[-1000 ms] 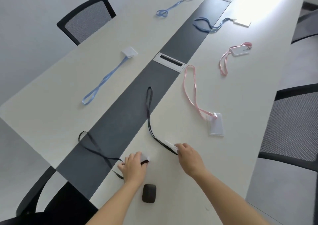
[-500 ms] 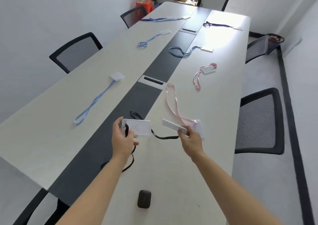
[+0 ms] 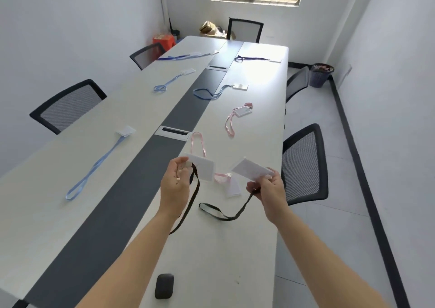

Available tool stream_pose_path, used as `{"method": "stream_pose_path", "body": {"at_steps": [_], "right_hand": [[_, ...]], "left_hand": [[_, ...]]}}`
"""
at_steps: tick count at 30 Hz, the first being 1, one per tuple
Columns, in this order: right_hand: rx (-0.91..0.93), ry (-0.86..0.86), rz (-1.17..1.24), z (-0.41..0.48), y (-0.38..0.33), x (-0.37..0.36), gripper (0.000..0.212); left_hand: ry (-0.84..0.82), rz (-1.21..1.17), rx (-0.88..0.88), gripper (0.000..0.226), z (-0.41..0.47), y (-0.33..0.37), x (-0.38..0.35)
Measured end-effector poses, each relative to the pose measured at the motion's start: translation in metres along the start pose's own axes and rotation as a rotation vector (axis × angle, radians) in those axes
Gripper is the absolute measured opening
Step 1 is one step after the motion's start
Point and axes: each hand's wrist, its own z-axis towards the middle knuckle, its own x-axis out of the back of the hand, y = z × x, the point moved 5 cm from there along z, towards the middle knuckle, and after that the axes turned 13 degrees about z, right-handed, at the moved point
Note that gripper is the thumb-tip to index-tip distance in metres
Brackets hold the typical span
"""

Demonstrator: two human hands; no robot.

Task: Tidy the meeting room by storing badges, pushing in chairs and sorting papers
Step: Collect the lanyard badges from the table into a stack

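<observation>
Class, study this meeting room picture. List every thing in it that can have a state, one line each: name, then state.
left hand: grips the left badge holder
left badge holder: raised above the table
right hand: pinches the right badge holder
right badge holder: raised, tilted
black lanyard: droops from the right hand in a loop
pink badge: lying on the table, partly hidden
bin: holds rubbish

Above the counter [image 3: 230, 248], the left grip [image 3: 175, 186] pinches a white badge [image 3: 204, 170] whose black lanyard [image 3: 188, 205] hangs down past the wrist. At its 3 o'clock the right grip [image 3: 268, 188] pinches a second white badge [image 3: 251, 171], its black strap [image 3: 220, 214] looping onto the counter. A pink-lanyard badge [image 3: 231, 188] lies between them, a small dark case [image 3: 164, 286] sits at 6 o'clock, and a mesh chair [image 3: 304, 164] stands at 3 o'clock.
</observation>
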Motion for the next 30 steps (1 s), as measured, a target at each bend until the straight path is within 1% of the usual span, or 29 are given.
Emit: {"method": "stream_pose_path", "body": {"at_steps": [2,4,5,7,8,10,12,13,17,20,22,24,27,30], "right_hand": [[0.014,-0.009,-0.034,0.003,-0.022,0.012,0.020],[0.018,-0.060,-0.105,0.010,-0.039,0.024,0.015],[0.019,-0.098,-0.133,0.014,-0.048,0.034,0.013],[0.037,-0.158,-0.186,0.021,-0.063,0.052,0.020],[0.058,-0.180,-0.207,0.026,-0.072,0.063,0.024],[0.096,-0.221,-0.244,0.035,-0.088,0.084,0.028],[0.117,-0.257,-0.285,0.047,-0.102,0.110,0.029],[0.121,-0.270,-0.302,0.052,-0.107,0.120,0.028],[0.107,-0.300,-0.282,0.064,-0.123,0.153,0.027],[0.077,-0.354,-0.338,0.071,-0.141,0.164,0.026],[0.065,-0.397,-0.378,0.077,-0.147,0.167,0.027],[0.041,-0.440,-0.416,0.084,-0.147,0.166,0.029],[-0.054,-0.520,-0.447,0.092,-0.138,0.160,0.030],[-0.165,-0.589,-0.413,0.097,-0.124,0.148,0.029]], "left_hand": [[0.019,0.164,-0.093,0.028,-0.006,0.025,-0.016],[0.060,0.271,-0.180,0.035,-0.013,0.050,-0.032],[0.076,0.302,-0.201,0.040,-0.018,0.061,-0.043],[0.106,0.336,-0.184,0.047,-0.025,0.075,-0.062],[0.124,0.363,-0.176,0.045,-0.029,0.083,-0.072],[0.162,0.482,-0.240,0.028,-0.037,0.098,-0.091],[0.156,0.580,-0.332,0.011,-0.046,0.110,-0.116],[0.132,0.599,-0.344,0.008,-0.050,0.114,-0.126],[-0.065,0.513,-0.227,0.020,-0.065,0.121,-0.162],[-0.155,0.426,-0.100,0.028,-0.067,0.126,-0.180],[-0.158,0.340,-0.004,0.029,-0.066,0.127,-0.187],[-0.126,0.276,0.058,0.031,-0.066,0.129,-0.190],[-0.114,0.188,0.107,0.023,-0.062,0.126,-0.196],[-0.125,0.116,0.143,0.022,-0.051,0.114,-0.199]]}}
